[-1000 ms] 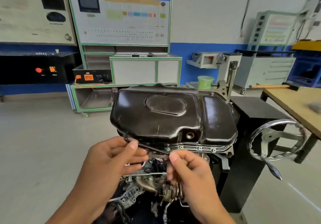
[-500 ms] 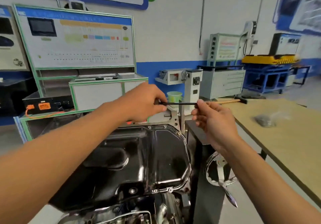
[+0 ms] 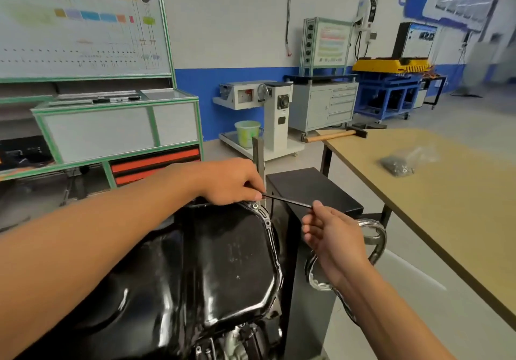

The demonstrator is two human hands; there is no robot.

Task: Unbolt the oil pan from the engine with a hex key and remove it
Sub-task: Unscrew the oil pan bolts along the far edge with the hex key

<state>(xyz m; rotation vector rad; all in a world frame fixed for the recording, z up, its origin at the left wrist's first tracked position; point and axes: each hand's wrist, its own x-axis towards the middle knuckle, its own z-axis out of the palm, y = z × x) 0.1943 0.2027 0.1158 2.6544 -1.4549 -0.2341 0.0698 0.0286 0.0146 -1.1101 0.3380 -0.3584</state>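
At pan (image 3: 223, 262) far corner: left hand (image 3: 231, 181), right hand (image 3: 332, 234), key (image 3: 287, 200).
Key has dropped to the rim (image 3: 268, 221); fingers (image 3: 251, 190) pinch each end, likely seating on a bolt (image 3: 254, 206).

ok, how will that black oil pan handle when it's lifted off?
The oil pan looks like pressed metal, so probably rigid and fairly heavy. Its glossy black surface may be slippery. The rim flange seems the likeliest handhold.

Hammer (image 3: 336, 134) and bag (image 3: 402, 163) on table (image 3: 435, 206)
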